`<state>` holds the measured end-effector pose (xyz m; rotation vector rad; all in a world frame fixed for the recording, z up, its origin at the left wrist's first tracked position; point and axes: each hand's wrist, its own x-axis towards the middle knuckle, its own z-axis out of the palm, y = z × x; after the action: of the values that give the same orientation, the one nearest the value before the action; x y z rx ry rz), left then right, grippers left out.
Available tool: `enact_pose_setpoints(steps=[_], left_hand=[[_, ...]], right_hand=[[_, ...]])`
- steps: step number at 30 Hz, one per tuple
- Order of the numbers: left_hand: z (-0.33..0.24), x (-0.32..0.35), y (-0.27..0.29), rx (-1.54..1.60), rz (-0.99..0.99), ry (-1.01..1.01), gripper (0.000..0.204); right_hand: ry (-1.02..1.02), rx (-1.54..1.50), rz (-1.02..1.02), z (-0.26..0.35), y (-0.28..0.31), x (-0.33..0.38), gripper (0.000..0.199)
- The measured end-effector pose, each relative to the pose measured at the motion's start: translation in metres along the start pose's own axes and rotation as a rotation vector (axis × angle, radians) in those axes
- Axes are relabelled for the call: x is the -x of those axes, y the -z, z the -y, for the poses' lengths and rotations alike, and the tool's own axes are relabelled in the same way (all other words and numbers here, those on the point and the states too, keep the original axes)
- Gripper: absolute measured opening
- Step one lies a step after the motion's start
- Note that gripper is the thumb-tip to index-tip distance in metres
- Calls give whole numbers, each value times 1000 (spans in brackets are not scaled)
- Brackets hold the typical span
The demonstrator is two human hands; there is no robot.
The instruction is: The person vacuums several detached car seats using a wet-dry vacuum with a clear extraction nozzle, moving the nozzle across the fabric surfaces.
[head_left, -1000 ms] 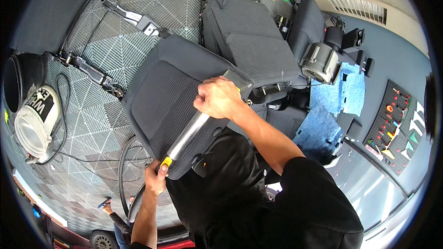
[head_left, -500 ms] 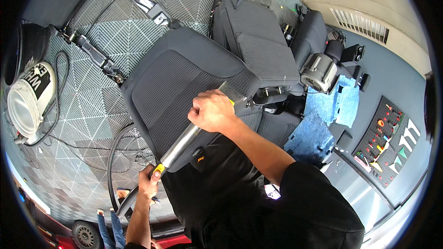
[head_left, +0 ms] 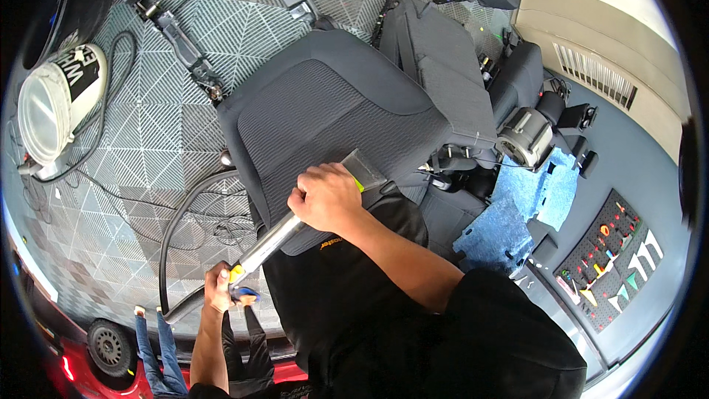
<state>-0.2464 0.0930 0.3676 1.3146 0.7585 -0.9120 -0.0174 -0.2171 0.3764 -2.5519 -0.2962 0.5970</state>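
A car seat (head_left: 325, 114), dark grey and out of the vehicle, lies on the grey tiled floor (head_left: 148, 133), its cushion centre-frame. An upholstery vacuum wand (head_left: 277, 233) is laid across the cushion's near edge, its clear nozzle (head_left: 363, 166) at about 1 o'clock from the right hand (head_left: 325, 196).

The right hand's grip is wrapped tight over the upper end of the metal tube, just behind the nozzle. The left hand (head_left: 219, 288) is closed round the handle end at 7 o'clock, by the yellow trigger piece, where the black hose (head_left: 173, 229) leaves and curls over the floor at 9 o'clock.

For a good pass, the nozzle mouth is best kept flat on the fabric, pressed down by the right hand and steered by the left in straight, overlapping strokes. The hose should be kept slack so it doesn't drag the wand.

A white bucket (head_left: 48, 100) stands at 10 o'clock and blue cloths (head_left: 532, 199) at 3 o'clock, well apart.
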Motion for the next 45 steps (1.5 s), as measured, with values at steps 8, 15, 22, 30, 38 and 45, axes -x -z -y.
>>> enact_pose_setpoints(steps=[8, 15, 22, 30, 38, 45], left_hand=[[2, 41, 39, 80, -21, 163, 67], [59, 58, 69, 99, -150, 168, 62], [99, 79, 107, 69, -268, 174, 54], [109, 102, 124, 110, -269, 180, 55], [131, 142, 141, 37, -429, 121, 51], [125, 147, 148, 99, -381, 245, 51]], right_hand=[[21, -59, 17, 51, -39, 19, 18], [43, -68, 29, 81, -59, 30, 16], [74, -94, 31, 111, -81, 40, 16], [80, -135, 63, 133, -96, 49, 16], [87, -200, 169, 152, -109, 57, 19], [65, -207, 209, 159, -115, 61, 18]])
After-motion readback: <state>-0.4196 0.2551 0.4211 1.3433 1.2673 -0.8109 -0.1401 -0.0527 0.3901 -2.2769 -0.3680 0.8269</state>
